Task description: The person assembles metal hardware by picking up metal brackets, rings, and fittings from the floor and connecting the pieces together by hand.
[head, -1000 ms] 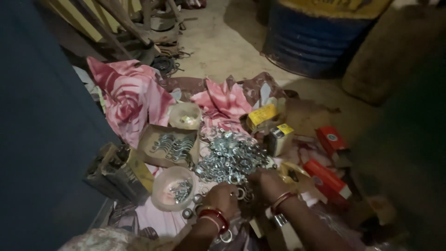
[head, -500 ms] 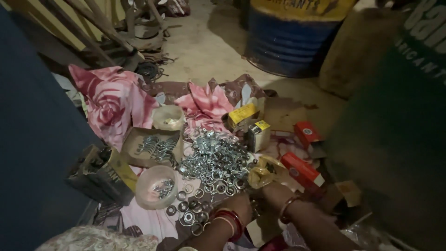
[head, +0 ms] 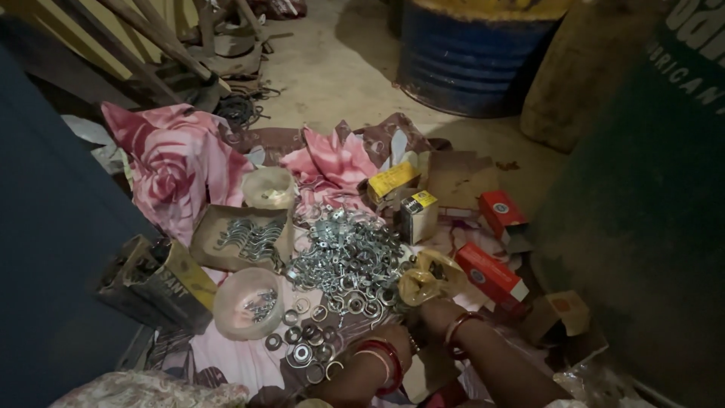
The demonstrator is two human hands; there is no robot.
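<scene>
Low at the near edge of the pink floral cloth [head: 174, 162], both hands sit close together just below the heap of metal clamps and washers [head: 343, 253]. Half a second ago they were a little further into the frame, and a second ago their fingers were right in among the rings at the heap's near edge; since then they have drawn back toward the body, and the view has tipped so that more of the floor and the blue drum [head: 472, 57] shows. The left hand [head: 393, 340], with red bangles at the wrist, is curled downward beside the loose bearings and washers [head: 306, 351] laid out singly on the cloth; whether its fingers pinch anything cannot be told, since they are dark and turned away. The right hand [head: 434, 310] is touching the crumpled yellowish plastic bag [head: 427, 276] at the heap's right side, and its grip is likewise hidden. Left of the heap, the round plastic tub [head: 248, 302] holds a few metal pieces, and the open cardboard tray [head: 240, 238] holds curved clips. Red cartons [head: 491, 272] and a yellow-topped box [head: 418, 215] lie to the right. Judging by the pull-back, the hands have shifted from picking in the heap to handling something at the bag.
</scene>
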